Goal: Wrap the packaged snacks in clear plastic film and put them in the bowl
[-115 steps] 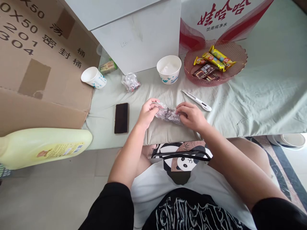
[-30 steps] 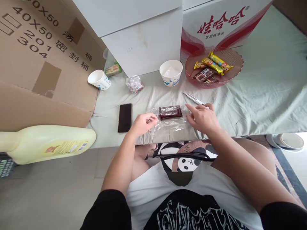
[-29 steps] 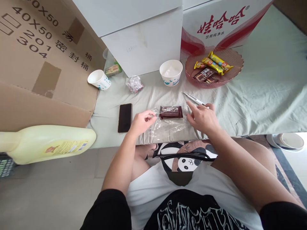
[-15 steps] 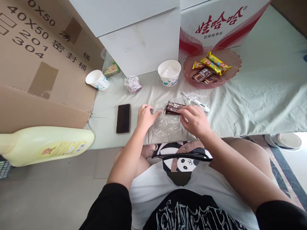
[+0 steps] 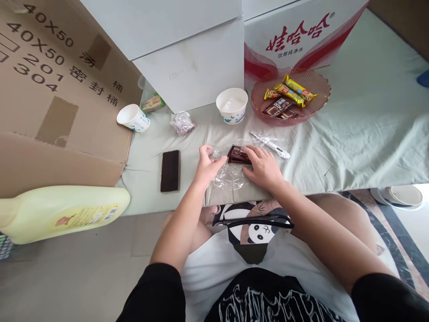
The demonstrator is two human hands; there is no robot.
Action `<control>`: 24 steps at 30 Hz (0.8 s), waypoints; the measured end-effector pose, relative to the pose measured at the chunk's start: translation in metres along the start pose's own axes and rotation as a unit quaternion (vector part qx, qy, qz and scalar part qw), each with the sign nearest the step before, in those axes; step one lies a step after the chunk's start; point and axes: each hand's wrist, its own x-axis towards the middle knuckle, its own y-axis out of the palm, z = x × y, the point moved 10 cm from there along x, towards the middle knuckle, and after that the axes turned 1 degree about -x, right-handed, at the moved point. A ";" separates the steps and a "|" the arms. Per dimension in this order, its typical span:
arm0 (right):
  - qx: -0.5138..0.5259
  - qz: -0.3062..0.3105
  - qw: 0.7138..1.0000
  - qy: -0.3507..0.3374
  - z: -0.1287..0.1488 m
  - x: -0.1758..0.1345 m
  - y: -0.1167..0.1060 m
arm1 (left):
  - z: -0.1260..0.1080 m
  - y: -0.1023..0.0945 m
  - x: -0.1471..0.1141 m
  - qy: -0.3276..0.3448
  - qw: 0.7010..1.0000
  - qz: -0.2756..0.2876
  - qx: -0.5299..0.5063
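Dark brown snack packets (image 5: 235,154) lie stacked on a crumpled clear plastic wrapper (image 5: 229,181) on the cloth-covered table. My right hand (image 5: 264,167) rests over the right end of the stack, fingers stretched across the top and thumb apart on the near side. Part of the packets is hidden beneath it. To the left, my left hand (image 5: 209,167) has its thumb and curled fingers apart around nothing, with the thumb tip close to the stack's left end. Behind my right hand lies a white pen-like tool (image 5: 276,148), partly over clear film.
A pink bowl (image 5: 321,100) holds yellow and brown packets. Nearby are a paper bowl (image 5: 231,112), a wrapped bundle (image 5: 182,123), a tipped paper cup (image 5: 136,118) and a phone (image 5: 170,171). Boxes (image 5: 201,76) stand behind; a large yellow bottle (image 5: 77,210) is at left.
My right hand has gone from pinching a brown packet to lying spread over the stack. The packet has come down onto the others. My left hand has stayed nearly in place; the view shifted slightly.
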 end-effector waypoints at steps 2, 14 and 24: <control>-0.005 0.005 1.000 0.008 -0.004 0.002 0.001 | 0.004 -0.011 0.002 -0.003 0.996 -0.040 0.081; -0.008 0.049 0.999 0.011 -0.017 0.018 0.007 | -0.004 -0.002 0.013 0.109 0.981 0.008 0.158; 0.258 -0.031 0.964 0.062 -0.046 0.022 -0.024 | 0.003 0.011 0.020 -0.032 0.950 0.065 -0.303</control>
